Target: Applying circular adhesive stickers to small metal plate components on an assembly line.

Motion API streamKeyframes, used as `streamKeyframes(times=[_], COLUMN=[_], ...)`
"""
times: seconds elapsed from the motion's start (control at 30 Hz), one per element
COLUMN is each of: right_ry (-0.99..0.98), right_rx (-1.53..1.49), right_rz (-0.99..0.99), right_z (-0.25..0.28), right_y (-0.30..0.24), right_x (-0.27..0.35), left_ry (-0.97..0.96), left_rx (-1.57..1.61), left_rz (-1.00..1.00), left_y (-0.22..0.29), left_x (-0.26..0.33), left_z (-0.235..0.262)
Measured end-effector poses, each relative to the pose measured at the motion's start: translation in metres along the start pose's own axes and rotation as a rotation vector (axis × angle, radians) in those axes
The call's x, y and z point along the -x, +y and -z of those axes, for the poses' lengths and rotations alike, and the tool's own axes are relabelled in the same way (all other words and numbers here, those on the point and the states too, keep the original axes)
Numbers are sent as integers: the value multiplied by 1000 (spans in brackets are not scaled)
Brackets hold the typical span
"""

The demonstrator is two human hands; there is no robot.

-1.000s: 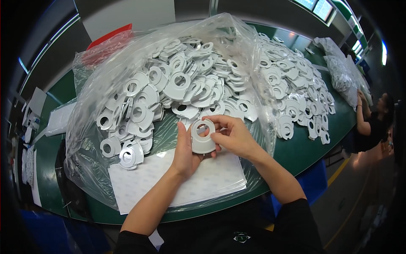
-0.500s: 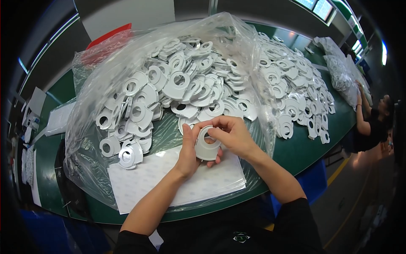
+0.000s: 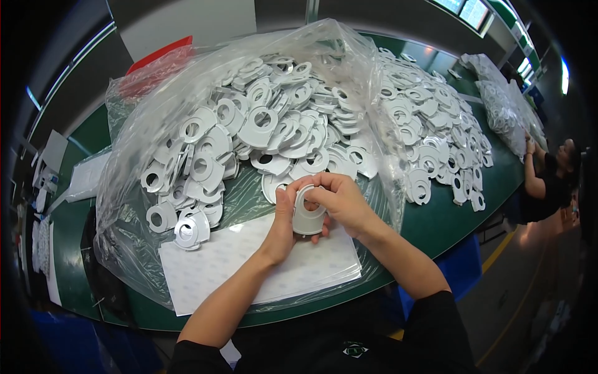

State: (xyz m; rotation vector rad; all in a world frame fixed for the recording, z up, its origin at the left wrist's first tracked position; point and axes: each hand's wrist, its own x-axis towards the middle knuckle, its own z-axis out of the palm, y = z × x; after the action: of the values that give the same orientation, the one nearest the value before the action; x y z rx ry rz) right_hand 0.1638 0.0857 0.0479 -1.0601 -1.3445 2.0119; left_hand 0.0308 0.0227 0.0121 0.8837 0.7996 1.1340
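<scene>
White packet (image 3: pixel 90 177) at left, on the green table (image 3: pixel 73 255). Next comes a red thing (image 3: pixel 160 55) at the far side, then a clear bag (image 3: pixel 118 218) spread wide under a heap (image 3: pixel 255 132). Sheets (image 3: pixel 305 268) lie nearer. Above their far edge, the left hand (image 3: pixel 283 225) cradles a pale part (image 3: pixel 308 223); the right hand (image 3: pixel 350 206) grips its upper right rim, thumb at the hole. Bag folds stand between that heap and a second heap (image 3: pixel 433 149). Far right, a person (image 3: pixel 553 181) touches stuffed bags (image 3: pixel 501 115).
</scene>
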Motion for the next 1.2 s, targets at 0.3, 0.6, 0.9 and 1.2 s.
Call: streamKeyframes(times=[0.3,0.6,0.9,1.2], right_ry=[-47,-140,128,39], right_rx=[11,424,366,494], right_rz=[22,273,412,489], right_z=[2,14,12,14], right_y=[-2,-12,10,9], right_x=[2,5,-6,-7], left_ry=[72,35,127,23], left_rx=[144,183,346,505], left_rz=[32,-15,-40,78], left_y=[6,2,4,3], left_x=[1,-1,0,-2], left_z=[-1,9,2,10])
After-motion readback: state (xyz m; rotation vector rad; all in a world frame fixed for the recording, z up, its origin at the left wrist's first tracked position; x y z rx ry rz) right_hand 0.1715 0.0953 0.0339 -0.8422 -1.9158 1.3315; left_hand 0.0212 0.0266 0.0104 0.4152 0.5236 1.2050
